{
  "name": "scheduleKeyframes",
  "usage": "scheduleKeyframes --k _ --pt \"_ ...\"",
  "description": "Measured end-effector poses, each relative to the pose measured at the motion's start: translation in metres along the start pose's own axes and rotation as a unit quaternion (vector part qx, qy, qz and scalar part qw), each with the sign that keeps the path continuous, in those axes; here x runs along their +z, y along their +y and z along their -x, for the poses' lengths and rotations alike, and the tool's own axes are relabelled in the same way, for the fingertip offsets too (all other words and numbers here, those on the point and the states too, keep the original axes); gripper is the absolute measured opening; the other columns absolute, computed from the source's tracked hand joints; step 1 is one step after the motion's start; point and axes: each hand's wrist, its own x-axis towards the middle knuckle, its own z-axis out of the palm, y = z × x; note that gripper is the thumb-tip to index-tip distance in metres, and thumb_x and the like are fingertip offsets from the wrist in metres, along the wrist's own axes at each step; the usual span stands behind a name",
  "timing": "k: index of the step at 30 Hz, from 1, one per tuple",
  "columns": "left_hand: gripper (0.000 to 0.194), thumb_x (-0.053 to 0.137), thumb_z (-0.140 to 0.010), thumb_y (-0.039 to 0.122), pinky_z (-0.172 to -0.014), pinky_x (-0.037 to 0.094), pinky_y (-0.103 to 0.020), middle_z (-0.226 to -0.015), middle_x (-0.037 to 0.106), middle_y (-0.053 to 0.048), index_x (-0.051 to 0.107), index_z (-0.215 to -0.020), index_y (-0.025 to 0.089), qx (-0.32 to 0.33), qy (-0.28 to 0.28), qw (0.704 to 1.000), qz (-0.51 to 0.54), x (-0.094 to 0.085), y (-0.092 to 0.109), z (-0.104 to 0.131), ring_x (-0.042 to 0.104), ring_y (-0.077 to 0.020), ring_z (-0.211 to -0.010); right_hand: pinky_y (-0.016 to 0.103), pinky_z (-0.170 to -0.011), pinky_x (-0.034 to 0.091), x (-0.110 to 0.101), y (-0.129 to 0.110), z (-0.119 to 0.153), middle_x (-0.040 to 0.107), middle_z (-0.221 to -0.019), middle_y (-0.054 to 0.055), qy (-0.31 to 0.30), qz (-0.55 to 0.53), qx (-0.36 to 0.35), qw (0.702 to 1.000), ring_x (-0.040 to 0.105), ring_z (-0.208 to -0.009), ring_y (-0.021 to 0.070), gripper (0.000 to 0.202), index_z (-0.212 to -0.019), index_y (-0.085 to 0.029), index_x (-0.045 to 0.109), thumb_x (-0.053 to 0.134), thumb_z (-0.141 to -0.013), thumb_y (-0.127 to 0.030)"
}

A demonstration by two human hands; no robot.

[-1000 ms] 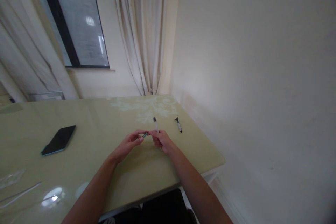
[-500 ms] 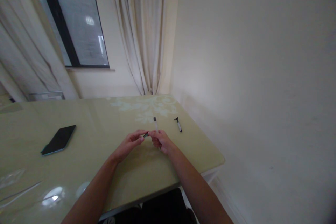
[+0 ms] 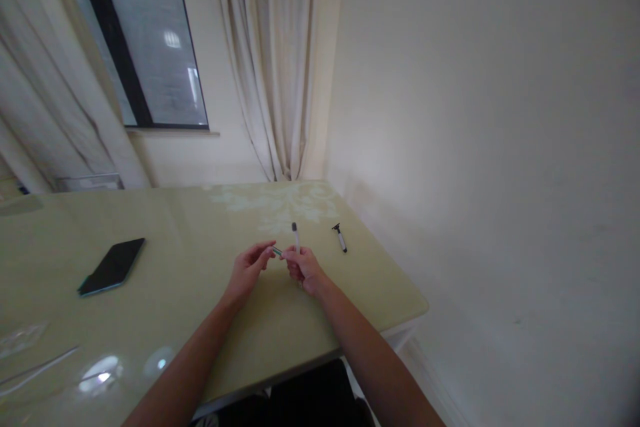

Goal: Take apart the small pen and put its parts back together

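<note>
Between my hands is a small thin greenish object [image 3: 277, 251], too small to name. My left hand [image 3: 250, 263] pinches its left end between thumb and fingertips. Its right end is at the fingertips of my right hand [image 3: 304, 268], whose other fingers are curled in. A toothbrush [image 3: 296, 235] with a dark head and pale handle sticks up from my right hand; the handle's lower part is hidden by the fingers. Right of it, a razor [image 3: 341, 238] with a dark head and a light grip lies on the table.
A dark flat case or tablet [image 3: 113, 267] lies on the pale table [image 3: 190, 233] at left. Clear plastic [image 3: 21, 340] and a white cable [image 3: 43, 367] are at the lower left. A wall [image 3: 475, 180] borders the right side.
My left hand has turned more upright and its fingers are more bent. The small object has changed its tilt and now slopes down to the right. My right hand has barely moved.
</note>
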Motion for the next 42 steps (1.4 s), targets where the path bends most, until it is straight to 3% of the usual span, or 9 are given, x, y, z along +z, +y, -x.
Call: scheduleKeyframes --k 3,12,20,22,25,27,30,36,42 --pt "0.048 0.076 -0.079 0.055 -0.054 0.042 -0.025 -0.077 0.070 -0.004 0.076 -0.108 0.016 0.018 0.034 0.999 -0.022 0.001 0.003 0.001 0.051 -0.0131 -0.059 0.024 -0.041 0.007 0.002 0.002 -0.001 0.035 -0.046 -0.013 0.015 0.012 -0.020 1.000 0.020 -0.039 0.0035 0.030 -0.074 -0.017 0.063 0.080 -0.065 -0.040" --pt "0.056 0.084 -0.074 0.040 -0.053 0.041 -0.023 -0.086 0.069 -0.001 0.071 -0.125 0.020 0.085 -0.015 0.994 -0.064 0.000 -0.008 -0.001 0.046 -0.0087 -0.056 0.026 -0.043 0.007 0.005 0.002 0.001 0.034 -0.044 -0.013 0.026 0.054 -0.037 0.998 0.019 -0.039 0.0047 0.026 -0.072 -0.018 0.063 0.078 -0.066 -0.039" --pt "0.041 0.078 -0.080 0.037 -0.054 0.043 -0.023 -0.094 0.068 -0.002 0.073 -0.117 0.022 0.113 -0.004 0.989 -0.098 -0.003 -0.009 -0.003 0.048 -0.0088 -0.056 0.024 -0.044 0.017 0.004 0.001 0.002 0.038 -0.053 -0.010 0.012 0.168 -0.081 0.982 0.024 -0.042 0.0069 0.042 -0.084 -0.018 0.065 0.066 -0.081 -0.060" --pt "0.040 0.076 -0.080 0.037 -0.054 0.043 -0.023 -0.094 0.067 -0.002 0.072 -0.118 0.022 0.115 0.008 0.989 -0.096 -0.003 -0.008 -0.003 0.049 -0.0094 -0.057 0.023 -0.048 0.026 0.002 -0.001 0.005 0.042 -0.055 -0.007 0.032 0.247 -0.138 0.959 0.033 -0.046 0.0094 0.048 -0.093 -0.018 0.069 0.050 -0.093 -0.061" --pt "0.040 0.074 -0.082 0.037 -0.055 0.044 -0.024 -0.094 0.065 -0.002 0.071 -0.118 0.022 0.111 0.019 0.989 -0.095 -0.005 -0.008 -0.004 0.050 -0.0100 -0.058 0.024 -0.061 0.035 0.000 -0.004 0.011 0.060 -0.066 0.000 0.068 0.432 -0.218 0.873 0.054 -0.062 0.0142 0.050 -0.101 -0.020 0.073 0.038 -0.104 -0.054" --pt "0.040 0.074 -0.082 0.038 -0.057 0.044 -0.024 -0.094 0.065 -0.002 0.071 -0.119 0.021 0.107 0.019 0.990 -0.095 -0.006 -0.008 -0.004 0.050 -0.0104 -0.059 0.024 -0.065 0.036 0.000 -0.006 0.015 0.069 -0.078 0.003 0.089 0.533 -0.212 0.814 0.061 -0.072 0.0167 0.046 -0.102 -0.023 0.075 0.038 -0.105 -0.051" --pt "0.040 0.073 -0.083 0.038 -0.058 0.044 -0.024 -0.095 0.064 -0.002 0.071 -0.118 0.022 0.101 0.017 0.990 -0.094 -0.006 -0.008 -0.004 0.050 -0.0106 -0.060 0.025 -0.067 0.038 0.001 -0.007 0.018 0.076 -0.087 0.005 0.139 0.588 -0.182 0.776 0.067 -0.080 0.0192 0.045 -0.106 -0.025 0.076 0.038 -0.107 -0.049" --pt "0.040 0.073 -0.083 0.041 -0.055 0.040 -0.024 -0.086 0.057 0.001 0.072 -0.117 0.022 0.104 0.023 0.990 -0.093 -0.007 -0.006 -0.005 0.046 -0.0105 -0.059 0.028 -0.088 0.046 0.002 -0.007 0.017 0.075 -0.120 0.004 0.132 0.545 -0.245 0.791 0.068 -0.106 0.0222 0.039 -0.124 -0.030 0.073 0.045 -0.105 -0.049" --pt "0.044 0.073 -0.083 0.045 -0.059 0.041 -0.024 -0.081 0.053 0.002 0.071 -0.120 0.021 0.088 0.024 0.993 -0.080 -0.010 -0.008 -0.006 0.048 -0.0125 -0.063 0.030 -0.095 0.047 0.000 -0.004 0.015 0.074 -0.123 0.004 0.097 0.512 -0.254 0.815 0.068 -0.108 0.0211 0.037 -0.129 -0.032 0.071 0.051 -0.103 -0.047"
